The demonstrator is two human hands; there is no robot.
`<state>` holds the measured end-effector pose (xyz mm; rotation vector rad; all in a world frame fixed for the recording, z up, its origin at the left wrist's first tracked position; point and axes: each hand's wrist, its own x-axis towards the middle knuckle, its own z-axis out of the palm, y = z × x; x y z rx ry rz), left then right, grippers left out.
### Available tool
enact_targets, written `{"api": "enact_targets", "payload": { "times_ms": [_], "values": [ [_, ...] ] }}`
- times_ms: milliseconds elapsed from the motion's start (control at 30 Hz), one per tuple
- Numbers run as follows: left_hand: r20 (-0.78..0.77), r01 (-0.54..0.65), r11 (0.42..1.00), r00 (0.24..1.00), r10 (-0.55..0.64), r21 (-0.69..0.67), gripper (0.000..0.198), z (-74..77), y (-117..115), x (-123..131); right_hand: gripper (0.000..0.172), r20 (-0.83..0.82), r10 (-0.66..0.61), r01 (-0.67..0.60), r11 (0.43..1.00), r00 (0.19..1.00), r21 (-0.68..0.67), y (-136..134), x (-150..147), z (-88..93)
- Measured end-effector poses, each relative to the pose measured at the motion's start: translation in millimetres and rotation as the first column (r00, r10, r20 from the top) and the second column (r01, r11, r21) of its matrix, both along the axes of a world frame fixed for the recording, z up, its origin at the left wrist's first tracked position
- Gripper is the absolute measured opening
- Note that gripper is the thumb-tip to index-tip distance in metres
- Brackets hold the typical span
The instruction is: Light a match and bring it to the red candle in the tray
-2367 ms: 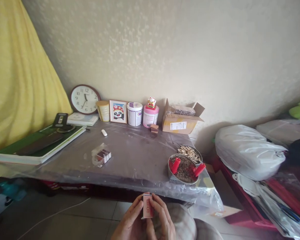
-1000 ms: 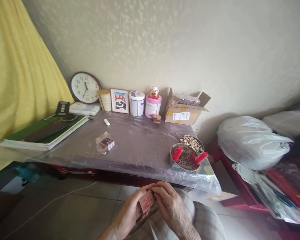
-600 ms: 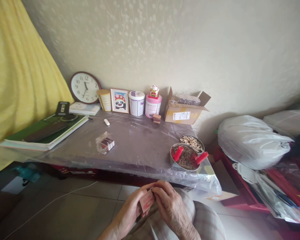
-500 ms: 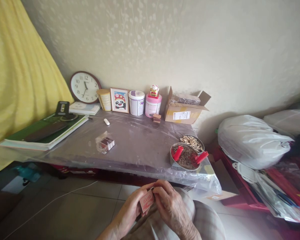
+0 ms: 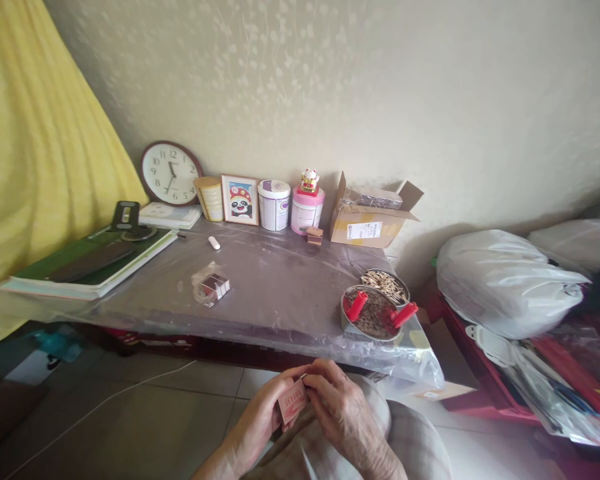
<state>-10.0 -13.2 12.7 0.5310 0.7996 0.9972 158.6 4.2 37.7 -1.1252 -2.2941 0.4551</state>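
Note:
A small pink matchbox (image 5: pixel 292 401) is held low in front of me, over my lap. My left hand (image 5: pixel 264 408) is curled round its left side. My right hand (image 5: pixel 336 405) is closed over the box's upper right end, its fingers bent on it. Above my hands, on the low plastic-covered table (image 5: pixel 280 287), stands a round metal tin (image 5: pixel 373 320) with two red candles stuck in dark filling. Behind it a second tin (image 5: pixel 386 285) holds several matchsticks. A packet of matchboxes (image 5: pixel 212 287) in clear wrap lies on the table's left part.
Along the wall stand a clock (image 5: pixel 171 173), a panda picture (image 5: pixel 240 199), two canisters (image 5: pixel 274 205) and an open cardboard box (image 5: pixel 367 223). Books (image 5: pixel 87 267) lie at the table's left end. A white plastic bag (image 5: pixel 505 283) and clutter fill the right. Tiled floor lies below.
The matchbox went from upright between both hands to tilted, with my right hand closed over its end. My view dropped a little. Since half a second ago, almost nothing moved.

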Motion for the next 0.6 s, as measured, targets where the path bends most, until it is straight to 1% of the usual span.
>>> {"api": "enact_targets", "payload": {
  "times_ms": [167, 233, 367, 500, 600],
  "values": [
    [0.003, 0.021, 1.0, 1.0, -0.021, -0.007, 0.039, -2.6, 0.1, -0.8, 0.016, 0.044, 0.009, -0.006, 0.998, 0.999, -0.061, 2.2, 0.2, 3.3],
    [-0.005, 0.022, 1.0, 1.0, -0.022, -0.012, 0.038, -2.6, 0.5, -1.3, 0.017, 0.056, 0.014, -0.009, 0.996, 0.998, -0.085, 3.1, 0.4, 4.5],
    [-0.024, 0.025, 0.999, 0.999, -0.025, 0.019, 0.036, -2.5, -0.4, -3.3, 0.02, 0.075, 0.026, -0.019, 0.996, 0.997, -0.086, 3.7, 0.9, 5.6],
    [-0.034, 0.034, 0.999, 0.999, -0.033, 0.036, 0.036, -5.2, -1.3, -4.0, 0.017, 0.079, 0.034, -0.024, 0.993, 0.996, -0.114, 3.7, 1.1, 6.4],
    [-0.04, 0.032, 0.999, 0.999, -0.03, 0.042, 0.036, -6.9, 0.1, -3.4, 0.018, 0.088, 0.031, -0.019, 0.992, 0.996, -0.126, 3.8, 0.8, 7.6]
  ]
}}
